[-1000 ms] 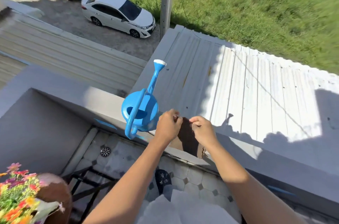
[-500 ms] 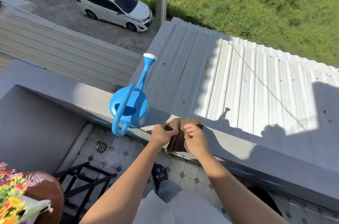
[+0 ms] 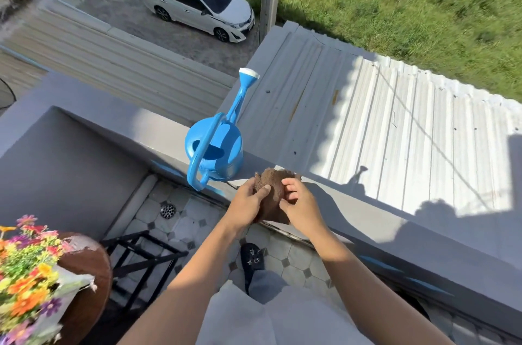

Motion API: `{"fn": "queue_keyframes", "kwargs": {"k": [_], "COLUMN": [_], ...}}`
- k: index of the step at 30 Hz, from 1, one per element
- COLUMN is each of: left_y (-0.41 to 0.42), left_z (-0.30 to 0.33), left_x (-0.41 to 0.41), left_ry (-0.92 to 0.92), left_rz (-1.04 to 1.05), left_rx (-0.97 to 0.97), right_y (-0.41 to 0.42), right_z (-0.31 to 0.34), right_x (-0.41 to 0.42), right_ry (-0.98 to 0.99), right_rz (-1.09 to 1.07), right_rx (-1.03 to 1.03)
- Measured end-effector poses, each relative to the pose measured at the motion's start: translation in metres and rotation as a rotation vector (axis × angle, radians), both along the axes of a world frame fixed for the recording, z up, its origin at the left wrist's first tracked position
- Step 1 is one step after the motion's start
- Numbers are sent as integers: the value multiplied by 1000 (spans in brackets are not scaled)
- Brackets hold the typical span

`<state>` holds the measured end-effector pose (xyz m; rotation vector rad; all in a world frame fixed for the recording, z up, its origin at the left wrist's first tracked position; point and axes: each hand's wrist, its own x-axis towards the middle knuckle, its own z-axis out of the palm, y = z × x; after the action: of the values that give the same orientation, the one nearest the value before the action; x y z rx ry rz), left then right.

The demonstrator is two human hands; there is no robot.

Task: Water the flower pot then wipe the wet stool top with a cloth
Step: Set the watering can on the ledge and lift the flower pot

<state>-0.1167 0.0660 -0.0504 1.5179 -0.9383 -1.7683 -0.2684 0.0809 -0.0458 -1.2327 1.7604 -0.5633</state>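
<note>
A brown cloth (image 3: 272, 189) is bunched between both hands over the grey balcony ledge (image 3: 367, 220). My left hand (image 3: 247, 203) grips its left side, thumb on top. My right hand (image 3: 296, 200) holds its right side with fingers curled into it. A blue watering can (image 3: 217, 152) stands upright on the ledge just left of the hands, spout pointing away. At the lower left, a round brown stool top (image 3: 87, 265) carries a pot of colourful flowers (image 3: 25, 265); part of the top looks pale and wet.
Black metal stool legs (image 3: 141, 257) stand on the tiled balcony floor (image 3: 192, 220), near a floor drain (image 3: 168, 210). My dark slipper (image 3: 252, 258) is below the hands. Beyond the ledge lie a corrugated roof (image 3: 395, 132), a white car (image 3: 197, 2) and grass.
The cloth was spread out hanging over the ledge; both hands have gathered it into a bunch and lifted it. The view shifted, bringing more of the stool and flowers into sight.
</note>
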Motion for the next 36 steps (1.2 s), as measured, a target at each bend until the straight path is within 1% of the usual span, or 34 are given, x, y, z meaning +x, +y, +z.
{"fn": "queue_keyframes", "kwargs": {"k": [1, 3, 7, 9, 11, 13, 14, 16, 19, 21, 23, 25, 27, 29, 31, 33, 34, 35, 36], "left_y": [3, 12, 40, 61, 83, 108, 122, 149, 184, 198, 220, 237, 250, 258, 260, 259, 258, 256, 253], "left_z": [5, 16, 43, 56, 63, 67, 71, 75, 82, 88, 91, 94, 91, 87, 86, 84, 82, 76, 68], "left_x": [11, 35, 88, 114, 140, 165, 177, 197, 216, 220, 229, 236, 242, 245, 244, 244, 245, 248, 252], "left_ry": [53, 101, 138, 161, 166, 141, 109, 35, -24, 39, 146, 229, 267, 168, -95, -375, -453, -488, -477], "left_rz": [17, 53, 175, 225, 332, 472, 518, 586, 710, 763, 782, 768, 763, 817, 886, 958, 977, 970, 940], "left_rx": [-1, -20, -98, -131, -136, -173, -191, -202, -193, -205, -240, -258, -261, -251, -243, -211, -171, -107, -30], "right_y": [1, 3, 9, 14, 24, 38, 46, 64, 95, 111, 130, 143, 150, 154, 156, 155, 153, 149, 144], "right_z": [5, 15, 28, 35, 41, 46, 50, 60, 77, 83, 93, 103, 104, 101, 95, 87, 82, 75, 67], "right_x": [5, 17, 51, 75, 104, 133, 148, 177, 215, 231, 249, 259, 266, 271, 277, 283, 286, 288, 289], "right_ry": [-43, -113, -231, -242, -197, -142, -152, -235, -371, -452, -471, -550, -579, -531, -493, -469, -461, -455, -453], "right_rz": [25, 104, 317, 421, 440, 374, 352, 365, 449, 509, 570, 600, 638, 690, 667, 578, 522, 451, 384], "right_rx": [-22, -34, 2, 22, -17, -110, -122, -75, 89, 168, 168, 197, 232, 215, 204, 192, 192, 199, 210]}}
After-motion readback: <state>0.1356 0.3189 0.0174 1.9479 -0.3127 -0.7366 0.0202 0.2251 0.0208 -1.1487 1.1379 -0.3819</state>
